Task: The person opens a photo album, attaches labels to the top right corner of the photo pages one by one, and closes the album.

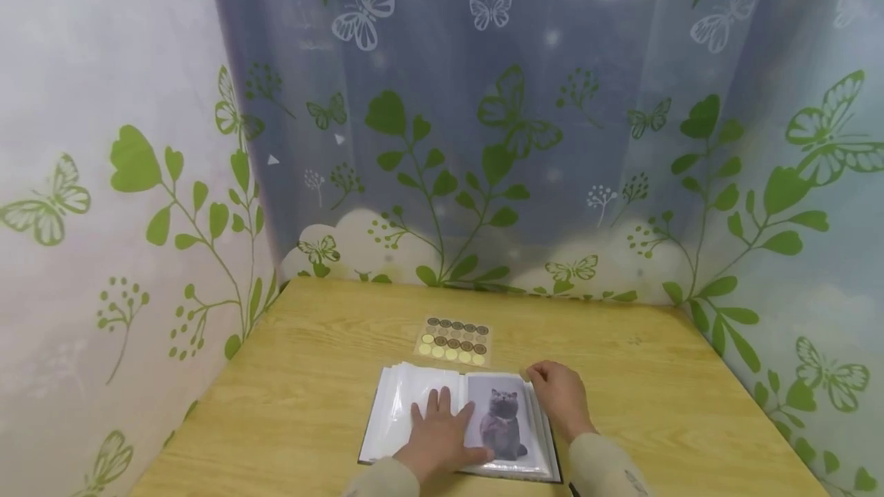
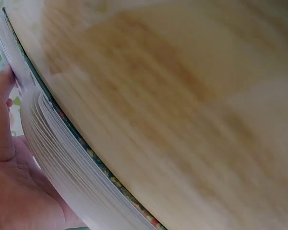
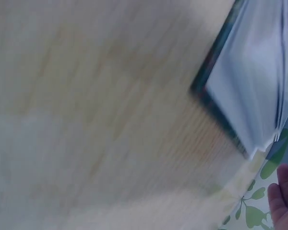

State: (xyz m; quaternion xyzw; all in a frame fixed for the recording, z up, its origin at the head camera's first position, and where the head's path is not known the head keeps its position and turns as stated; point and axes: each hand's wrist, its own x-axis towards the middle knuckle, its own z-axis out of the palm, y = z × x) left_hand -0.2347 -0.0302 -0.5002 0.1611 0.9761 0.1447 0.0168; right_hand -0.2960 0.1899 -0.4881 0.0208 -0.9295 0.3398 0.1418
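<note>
A photo album lies spread on the wooden table, its pages in clear sleeves. On its right page is a picture of a grey cat. My left hand rests on the album with fingers spread, across the middle fold and the lower edge of the cat page. The left wrist view shows the thick page stack beside this hand. My right hand is at the album's upper right corner, thumb and index fingertips close together; I cannot tell whether they pinch anything. Two of its fingers show in the right wrist view.
Behind the album lies a sheet of round stickers, in rows of dark brown, tan and pale yellow. The wooden table extends on both sides. Curtains printed with leaves and butterflies hang around its back and sides.
</note>
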